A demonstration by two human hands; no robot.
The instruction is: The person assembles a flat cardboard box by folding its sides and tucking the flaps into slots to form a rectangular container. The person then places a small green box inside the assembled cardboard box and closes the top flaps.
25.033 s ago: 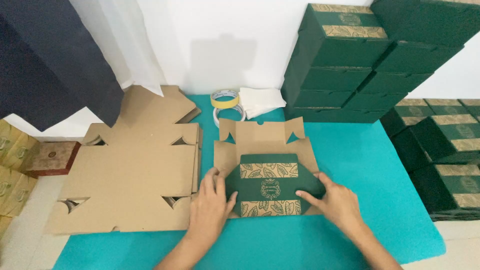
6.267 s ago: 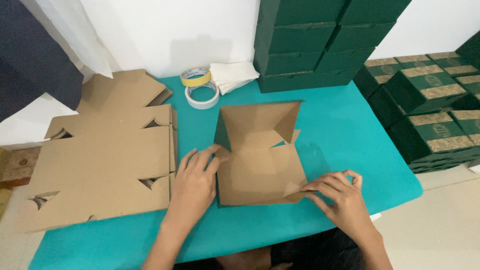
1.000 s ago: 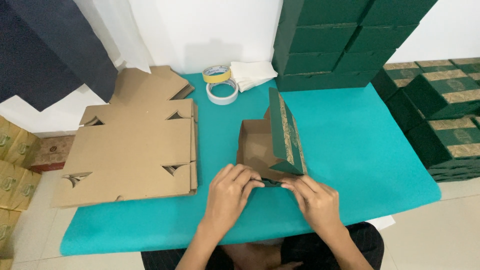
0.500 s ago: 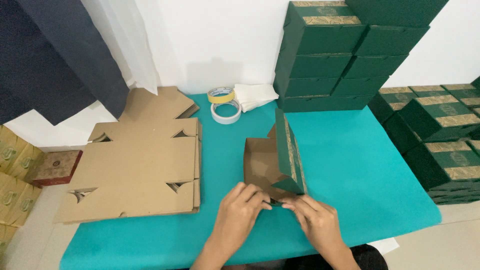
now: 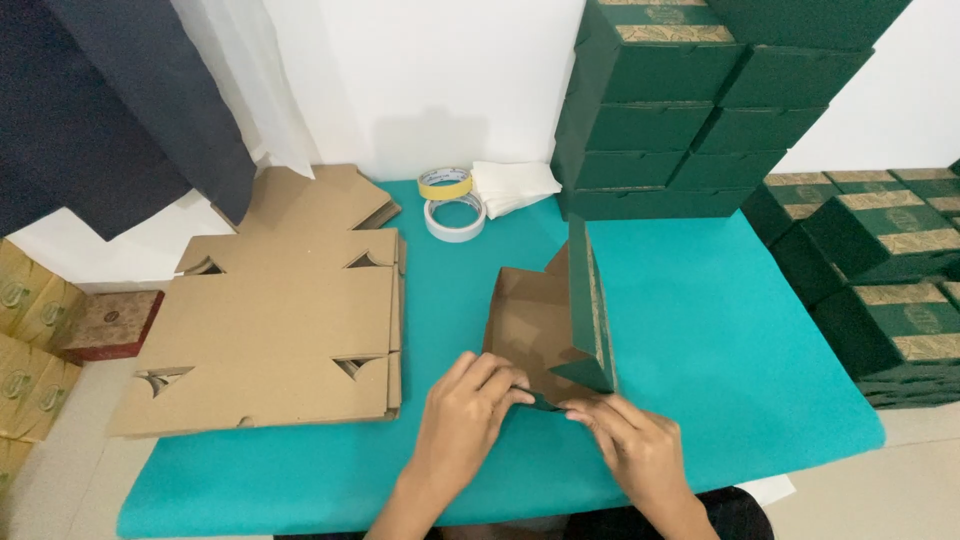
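Near the surface's (image 5: 700, 330) front edge a half-folded box (image 5: 550, 320) stands on its side, both hands' fingers, left (image 5: 470, 415) and right (image 5: 630, 445), pinching its near corner, flat blanks (image 5: 270, 320) to the left.

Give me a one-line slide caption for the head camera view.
Both hands, left hand and right hand, press the near edge of a half-folded green box on a teal table.

Half-folded green-and-brown cardboard box (image 5: 560, 320), one wall upright, on teal table
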